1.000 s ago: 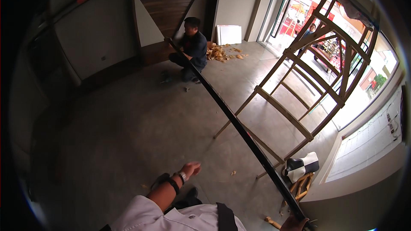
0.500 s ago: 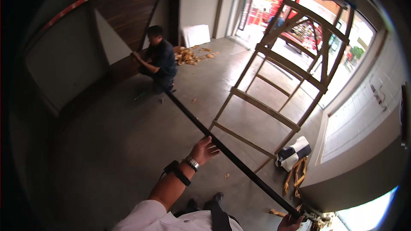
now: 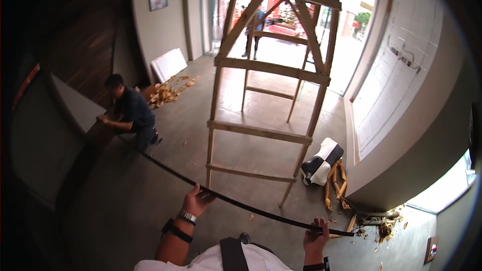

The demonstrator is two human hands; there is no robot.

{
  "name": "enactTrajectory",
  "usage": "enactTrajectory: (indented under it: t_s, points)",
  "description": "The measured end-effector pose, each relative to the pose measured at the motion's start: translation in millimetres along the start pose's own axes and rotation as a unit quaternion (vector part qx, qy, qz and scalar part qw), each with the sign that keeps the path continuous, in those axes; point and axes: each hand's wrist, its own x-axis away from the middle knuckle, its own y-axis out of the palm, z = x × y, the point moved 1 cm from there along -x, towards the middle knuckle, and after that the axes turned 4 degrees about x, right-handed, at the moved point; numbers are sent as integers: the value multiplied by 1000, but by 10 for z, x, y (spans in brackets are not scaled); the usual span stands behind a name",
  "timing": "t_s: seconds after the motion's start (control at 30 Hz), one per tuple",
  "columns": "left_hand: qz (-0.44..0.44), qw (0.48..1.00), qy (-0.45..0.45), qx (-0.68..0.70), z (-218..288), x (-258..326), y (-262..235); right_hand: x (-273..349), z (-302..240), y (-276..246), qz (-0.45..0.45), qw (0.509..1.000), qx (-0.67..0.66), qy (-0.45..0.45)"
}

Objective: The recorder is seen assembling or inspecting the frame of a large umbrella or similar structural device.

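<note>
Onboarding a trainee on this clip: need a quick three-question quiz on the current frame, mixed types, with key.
1. True or false: both the left hand and the right hand grip the long thin black strip.
2. What stands just beyond the strip? A) tall wooden frame ladder B) metal cart C) blue barrel
3. Fill in: the crouching co-worker in dark clothes is at the strip's far ____ end.

Key: 1 true; 2 A; 3 left.
</note>
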Motion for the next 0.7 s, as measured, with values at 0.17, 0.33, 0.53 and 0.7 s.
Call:
enactTrajectory:
  t_s: [0.17,0.33,0.53,0.7]
  points:
    - [14,1000,4,0,85,-52,38,-57,407,163,-81,987,31,134]
    - [5,1000,-3,18,137,-125,23,94,746,677,-59,970,31,232]
    - [-23,998,-62,16,325,-185,-5,28,1201,966,-32,971,32,235]
    - [-54,989,-129,54,801,-388,-328,35,1265,1211,30,982,107,150]
